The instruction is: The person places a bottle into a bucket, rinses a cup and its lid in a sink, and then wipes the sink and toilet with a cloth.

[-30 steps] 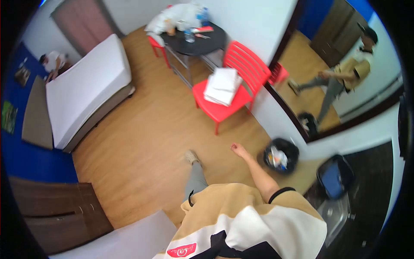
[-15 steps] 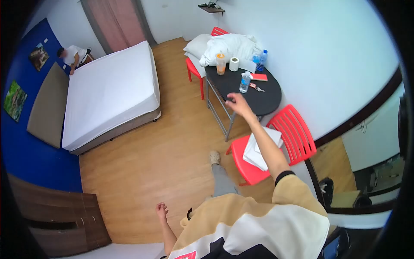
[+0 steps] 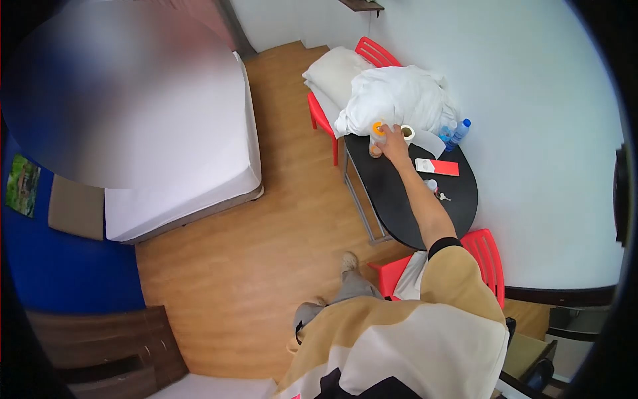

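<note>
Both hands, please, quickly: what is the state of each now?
Left hand: not visible, so its state cannot be told.
Right hand: at the orange-lidded cup; whether closed on it cannot be told.

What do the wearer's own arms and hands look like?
The right hand is bare, with no glove visible; the forearm is bare too, below a short tan sleeve ending in a black cuff. The left hand can't be made out.

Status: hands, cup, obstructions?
Right hand at orange-lidded cup, firm grip unconfirmed. Left hand out of view. White roll beside right hand, bedding close behind cup.
</note>
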Demonstrator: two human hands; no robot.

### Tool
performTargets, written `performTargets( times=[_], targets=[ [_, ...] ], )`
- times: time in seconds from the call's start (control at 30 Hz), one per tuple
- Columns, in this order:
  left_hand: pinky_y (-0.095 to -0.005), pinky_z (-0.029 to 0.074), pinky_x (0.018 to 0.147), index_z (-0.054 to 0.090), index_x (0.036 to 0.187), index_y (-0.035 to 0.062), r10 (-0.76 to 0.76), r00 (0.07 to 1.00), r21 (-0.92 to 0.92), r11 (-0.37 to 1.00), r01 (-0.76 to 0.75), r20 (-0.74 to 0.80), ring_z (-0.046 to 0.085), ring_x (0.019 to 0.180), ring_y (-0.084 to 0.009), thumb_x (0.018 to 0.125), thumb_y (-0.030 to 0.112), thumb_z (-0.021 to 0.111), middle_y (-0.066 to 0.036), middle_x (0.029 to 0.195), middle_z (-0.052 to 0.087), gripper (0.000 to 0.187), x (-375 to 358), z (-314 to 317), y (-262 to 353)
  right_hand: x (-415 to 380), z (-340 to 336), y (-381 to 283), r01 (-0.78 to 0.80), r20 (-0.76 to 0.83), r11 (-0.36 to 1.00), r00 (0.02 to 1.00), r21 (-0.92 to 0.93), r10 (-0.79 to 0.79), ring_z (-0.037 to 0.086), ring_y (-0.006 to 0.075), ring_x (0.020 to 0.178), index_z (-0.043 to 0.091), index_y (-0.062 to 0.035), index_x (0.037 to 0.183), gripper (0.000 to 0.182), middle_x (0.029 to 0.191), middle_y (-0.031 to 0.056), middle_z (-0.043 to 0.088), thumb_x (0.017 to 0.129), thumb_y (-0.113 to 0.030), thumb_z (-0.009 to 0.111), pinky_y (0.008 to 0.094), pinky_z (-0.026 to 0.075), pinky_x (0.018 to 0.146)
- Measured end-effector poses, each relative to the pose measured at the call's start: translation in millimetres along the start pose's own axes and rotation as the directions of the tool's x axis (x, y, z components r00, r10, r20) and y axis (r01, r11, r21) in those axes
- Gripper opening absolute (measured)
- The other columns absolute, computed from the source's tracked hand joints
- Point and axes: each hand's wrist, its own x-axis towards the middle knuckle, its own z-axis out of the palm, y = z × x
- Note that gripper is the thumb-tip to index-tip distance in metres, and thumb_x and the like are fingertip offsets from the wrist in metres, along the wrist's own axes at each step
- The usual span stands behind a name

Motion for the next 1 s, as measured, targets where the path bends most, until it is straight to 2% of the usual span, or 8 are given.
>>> performTargets(
  times=[0.1, 0.27, 0.37, 0.47, 0.57, 0.67, 0.77, 1.0],
  targets=[
    [-0.0265, 0.043, 0.048, 0.057, 0.091, 0.0091, 0.030, 1.000, 0.045, 0.999, -0.030, 0.004, 0.054, 0.061, -0.0104, 0.095, 0.022, 0.061, -0.001, 0.073, 0.057, 0.014, 13, -1, 41, 7, 21, 4, 0.075, -0.152, 0.997, 0.986, 0.002, -0.073, 0.057, 0.0430, 0.111, 0.059, -0.0170, 0.122, 0.052, 0.130, 0.0238, 0.047, 0.074, -0.018, 0.080, 0.0456, 0.049, 0.095],
    [-0.0264, 0.042, 0.047, 0.058, 0.089, 0.0091, 0.260, 0.964, 0.072, 0.962, -0.264, 0.062, 0.053, 0.059, -0.0097, 0.094, 0.022, 0.062, -0.001, 0.071, 0.057, 0.015, 49, -43, 102, -19, 23, -4, 0.150, -0.104, 0.988, 0.984, 0.040, -0.146, 0.058, 0.0427, 0.110, 0.062, -0.0110, 0.110, 0.043, 0.124, 0.0246, 0.051, 0.072, -0.019, 0.082, 0.0456, 0.049, 0.093],
    [-0.0259, 0.040, 0.046, 0.059, 0.086, 0.0082, 0.372, 0.926, 0.102, 0.925, -0.365, -0.069, 0.052, 0.060, -0.0085, 0.094, 0.024, 0.063, 0.000, 0.071, 0.057, 0.017, 121, -56, 180, -86, -17, -36, 0.127, -0.147, 0.987, 0.983, 0.099, -0.112, 0.058, 0.0435, 0.108, 0.062, -0.0099, 0.104, 0.039, 0.122, 0.0246, 0.052, 0.071, -0.019, 0.082, 0.0463, 0.050, 0.091],
    [-0.0281, 0.047, 0.063, 0.058, 0.107, 0.0074, 0.610, 0.757, 0.300, 0.695, -0.654, 0.236, 0.057, 0.077, -0.0119, 0.093, 0.022, 0.065, -0.004, 0.089, 0.063, 0.021, 153, -20, 300, -186, -42, -94, 0.129, -0.184, 0.972, 0.978, 0.195, -0.093, 0.063, 0.0422, 0.096, 0.062, -0.0108, 0.099, 0.035, 0.120, 0.0207, 0.053, 0.071, -0.018, 0.081, 0.0466, 0.053, 0.082],
    [-0.0386, 0.047, 0.098, 0.050, 0.132, 0.0034, 0.643, 0.378, 0.282, 0.253, -0.926, 0.666, 0.054, 0.121, -0.0285, 0.086, 0.023, 0.074, -0.017, 0.130, 0.056, 0.055, 35, 75, 352, -333, -92, -125, 0.119, -0.230, 0.957, 0.972, 0.264, -0.057, 0.065, 0.0370, 0.093, 0.063, -0.0103, 0.098, 0.034, 0.112, 0.0154, 0.054, 0.071, -0.018, 0.082, 0.0451, 0.055, 0.077],
    [-0.0470, 0.036, 0.110, 0.033, 0.147, 0.0049, 0.495, -0.197, -0.007, -0.359, -0.933, 0.846, 0.037, 0.137, -0.0380, 0.079, 0.021, 0.080, -0.023, 0.149, 0.036, 0.084, -136, 141, 335, -471, -121, -148, 0.079, -0.211, 0.962, 0.977, 0.260, -0.023, 0.058, 0.0329, 0.104, 0.060, -0.0100, 0.092, 0.031, 0.111, 0.0111, 0.055, 0.070, -0.017, 0.081, 0.0427, 0.052, 0.079],
    [-0.0506, 0.030, 0.113, 0.025, 0.150, 0.0066, 0.244, -0.515, -0.414, -0.364, -0.834, 0.822, 0.030, 0.140, -0.0428, 0.074, 0.017, 0.082, -0.024, 0.154, 0.026, 0.095, -230, 164, 239, -635, -166, -164, -0.107, -0.144, 0.945, 0.977, 0.308, 0.157, 0.057, 0.0345, 0.100, 0.056, -0.0131, 0.089, 0.026, 0.111, 0.0135, 0.051, 0.073, -0.017, 0.076, 0.0436, 0.051, 0.075],
    [-0.0505, 0.034, 0.111, 0.030, 0.147, 0.0076, -0.259, -0.661, -0.691, -0.040, -0.721, 0.704, 0.034, 0.136, -0.0420, 0.065, 0.009, 0.084, -0.022, 0.147, 0.033, 0.098, -341, 61, -89, -1036, -267, -178, -0.443, -0.334, 0.824, 0.763, 0.353, 0.553, 0.061, 0.0353, 0.095, 0.053, -0.0086, 0.085, 0.024, 0.121, 0.0158, 0.050, 0.074, -0.011, 0.074, 0.0444, 0.052, 0.074]
  ],
)
